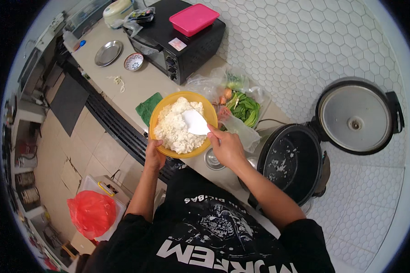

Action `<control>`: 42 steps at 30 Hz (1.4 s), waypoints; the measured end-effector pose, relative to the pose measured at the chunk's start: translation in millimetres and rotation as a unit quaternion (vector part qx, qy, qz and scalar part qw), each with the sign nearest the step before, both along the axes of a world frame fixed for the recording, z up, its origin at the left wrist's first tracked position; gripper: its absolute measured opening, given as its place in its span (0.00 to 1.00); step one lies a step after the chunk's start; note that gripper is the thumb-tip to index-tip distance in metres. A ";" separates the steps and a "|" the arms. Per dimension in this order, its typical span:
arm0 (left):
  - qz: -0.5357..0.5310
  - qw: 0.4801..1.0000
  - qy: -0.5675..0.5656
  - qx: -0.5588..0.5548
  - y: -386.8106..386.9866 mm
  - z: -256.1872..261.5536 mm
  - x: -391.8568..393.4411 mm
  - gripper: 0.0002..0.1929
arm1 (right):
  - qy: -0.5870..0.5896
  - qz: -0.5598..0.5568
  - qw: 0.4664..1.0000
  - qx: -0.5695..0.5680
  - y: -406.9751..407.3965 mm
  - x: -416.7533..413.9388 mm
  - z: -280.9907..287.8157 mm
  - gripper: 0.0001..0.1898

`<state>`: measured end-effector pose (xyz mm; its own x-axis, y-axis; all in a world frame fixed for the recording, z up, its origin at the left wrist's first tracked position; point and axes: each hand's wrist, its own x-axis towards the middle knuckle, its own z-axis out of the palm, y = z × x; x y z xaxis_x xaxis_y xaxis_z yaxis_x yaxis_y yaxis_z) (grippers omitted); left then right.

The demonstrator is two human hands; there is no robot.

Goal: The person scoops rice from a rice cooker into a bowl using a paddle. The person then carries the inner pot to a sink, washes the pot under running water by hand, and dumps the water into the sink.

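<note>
A yellow bowl (210, 109) heaped with cooked white rice (172, 131) is in my left hand (154, 155), the thumb over its near left rim. My right hand (226, 145) grips a white rice paddle (194, 122), its flat blade resting on the rice. To the right of my right forearm stands a large black rice cooker (302, 170) with its lid (355, 117) raised; rice grains cling to the inside of its dark pot. Just beyond the bowl lie a green cloth (148, 108) and clear plastic bags with leafy greens (244, 109) and other vegetables.
Beyond the bowl, a black toaster oven (191, 51) carries a pink lidded container (194, 17). A metal plate (108, 53) and a small patterned bowl (134, 62) sit on the counter. A glass dish (213, 160) is near my right wrist. A red plastic bag (92, 214) lies on a box at lower left.
</note>
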<state>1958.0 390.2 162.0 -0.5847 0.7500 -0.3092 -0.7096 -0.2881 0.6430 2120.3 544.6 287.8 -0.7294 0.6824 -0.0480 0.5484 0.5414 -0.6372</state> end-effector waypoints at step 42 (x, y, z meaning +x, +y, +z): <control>0.174 0.889 0.078 -0.415 -26.7 -89.3 -25.0 0.28 | -0.072 -0.510 0.844 0.150 -50.6 512.8 -123.7 0.10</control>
